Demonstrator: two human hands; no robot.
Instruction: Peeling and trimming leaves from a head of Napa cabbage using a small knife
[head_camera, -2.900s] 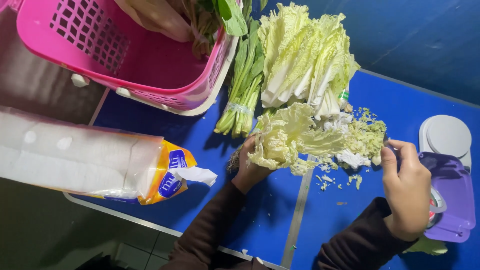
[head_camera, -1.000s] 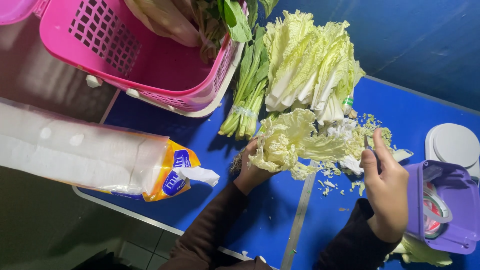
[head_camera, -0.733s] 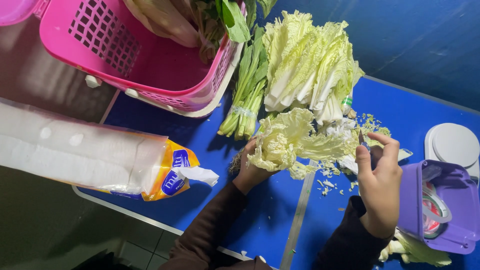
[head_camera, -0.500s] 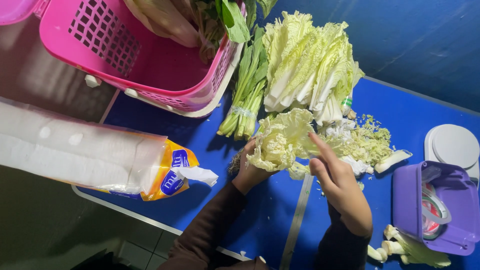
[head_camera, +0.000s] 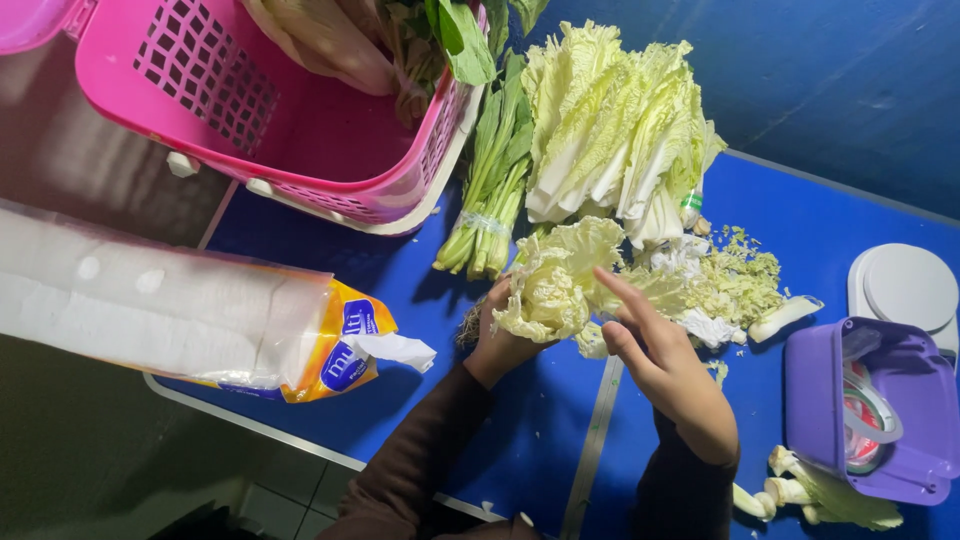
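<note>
On the blue table (head_camera: 540, 440), my left hand (head_camera: 497, 340) grips a loose head of pale yellow-green cabbage (head_camera: 553, 282) from below. My right hand (head_camera: 660, 360) is beside it, fingers apart and stretched toward the leaves, the fingertips touching or nearly touching them; it holds nothing. To the right of the cabbage lies a heap of chopped cabbage bits (head_camera: 735, 285) and a white stalk piece (head_camera: 785, 318).
A stack of cabbage leaves (head_camera: 615, 130) and a tied bunch of green stalks (head_camera: 490, 190) lie behind. Another person's hand (head_camera: 320, 40) reaches into a pink basket (head_camera: 270, 130). A plastic pack of paper rolls (head_camera: 180, 310) lies left; a purple container (head_camera: 870, 410), white lid (head_camera: 905, 285) and trimmed stalks (head_camera: 820, 495) lie right.
My right hand has moved left from the chopped pile and the purple container to the cabbage head, and now holds nothing. My left hand has kept its grip.
</note>
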